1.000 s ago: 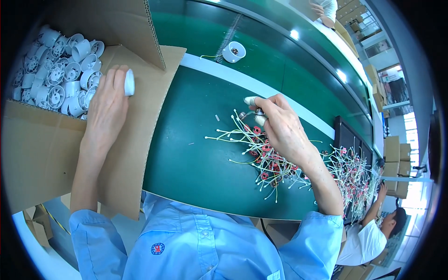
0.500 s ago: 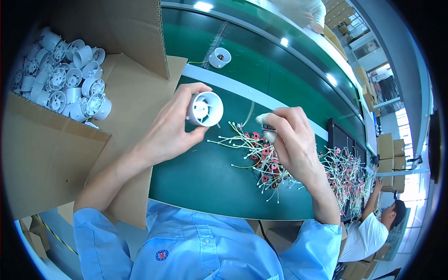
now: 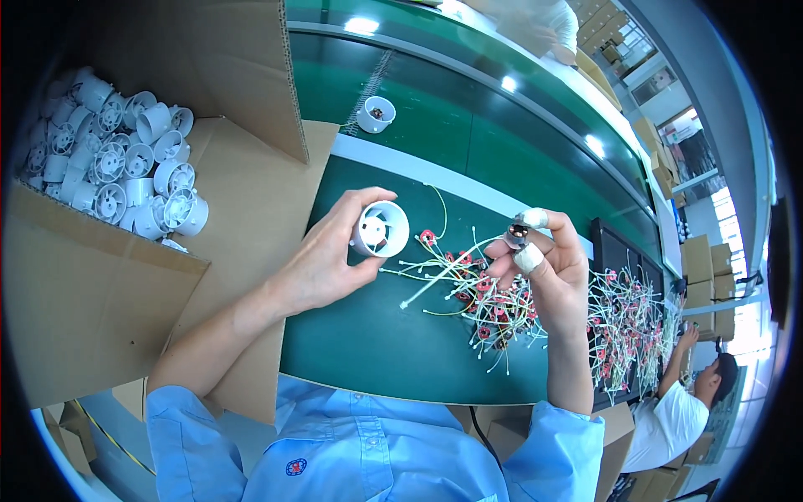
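Note:
My left hand [image 3: 328, 255] grips a white plastic fan housing [image 3: 381, 229], a short round tube with spokes inside, its opening tilted up toward me. In my right hand [image 3: 548, 266] a small motor stator [image 3: 519, 231] with copper windings is pinched between thumb and forefinger, both wrapped in white finger covers. A pale wire with a connector [image 3: 418, 294] trails from it to the left. Under and beside my right hand lies a heap of wired stators [image 3: 481, 305] with red parts and pale leads. The two hands are apart.
An open cardboard box [image 3: 100, 276] full of white fan housings [image 3: 109, 163] stands at the left. One housing [image 3: 375, 115] sits on the green conveyor [image 3: 435, 155] beyond the pale rail. At the right, a black tray [image 3: 615, 238] adjoins more wired stators [image 3: 627, 322]. A co-worker [image 3: 673, 418] is farther right.
My right hand has turned over and lifted a stator with its wire clear of the heap. The housing on the conveyor has shifted slightly left in view.

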Motion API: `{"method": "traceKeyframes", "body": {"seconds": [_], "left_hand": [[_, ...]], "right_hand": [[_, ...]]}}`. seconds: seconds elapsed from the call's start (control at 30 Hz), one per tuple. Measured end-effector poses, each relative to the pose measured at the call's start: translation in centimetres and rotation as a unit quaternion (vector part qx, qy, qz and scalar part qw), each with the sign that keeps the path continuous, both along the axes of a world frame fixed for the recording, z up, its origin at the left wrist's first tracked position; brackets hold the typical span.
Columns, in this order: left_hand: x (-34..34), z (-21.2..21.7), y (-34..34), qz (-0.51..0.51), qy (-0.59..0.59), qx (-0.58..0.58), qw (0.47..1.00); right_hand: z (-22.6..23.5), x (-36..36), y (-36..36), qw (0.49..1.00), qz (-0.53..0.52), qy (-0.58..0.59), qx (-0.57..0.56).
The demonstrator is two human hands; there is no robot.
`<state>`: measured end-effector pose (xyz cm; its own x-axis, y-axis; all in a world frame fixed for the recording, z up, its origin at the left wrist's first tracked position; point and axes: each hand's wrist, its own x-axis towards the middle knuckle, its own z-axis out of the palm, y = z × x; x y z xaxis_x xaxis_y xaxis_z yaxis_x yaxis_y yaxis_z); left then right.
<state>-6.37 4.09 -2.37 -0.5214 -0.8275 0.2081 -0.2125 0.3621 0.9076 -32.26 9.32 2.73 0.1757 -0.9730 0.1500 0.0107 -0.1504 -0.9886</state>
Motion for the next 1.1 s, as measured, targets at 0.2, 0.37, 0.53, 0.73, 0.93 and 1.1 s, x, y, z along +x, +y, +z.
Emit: {"method": "traceKeyframes", "body": {"seconds": [0.2, 0.37, 0.53, 0.73, 0.93, 1.1], "left_hand": [[0.5, 0.2, 0.0, -0.027, 0.042, 0.101, 0.994], [0.7, 0.2, -0.1, -0.097, 0.092, 0.232, 0.964], [0.4, 0.9, 0.0, -0.141, 0.025, 0.208, 0.968], [0.5, 0.7, -0.1, -0.118, 0.016, 0.176, 0.977], [0.4, 0.5, 0.1, -0.091, 0.006, 0.165, 0.982], [0.3, 0.9, 0.2, -0.085, -0.005, 0.173, 0.981]], "right_hand": [[-1.2, 1.0, -1.2, 0.989, -0.026, -0.146, -0.006], [-1.8, 0.1, -2.6, 0.989, -0.018, -0.132, -0.064], [-0.4, 0.4, -3.0, 0.994, -0.019, -0.077, -0.078], [0.4, 2.3, -2.8, 0.989, -0.04, -0.015, -0.143], [-0.8, 3.3, -2.9, 0.979, -0.027, 0.045, -0.196], [-1.4, 3.5, -3.7, 0.965, 0.001, 0.114, -0.236]]}}
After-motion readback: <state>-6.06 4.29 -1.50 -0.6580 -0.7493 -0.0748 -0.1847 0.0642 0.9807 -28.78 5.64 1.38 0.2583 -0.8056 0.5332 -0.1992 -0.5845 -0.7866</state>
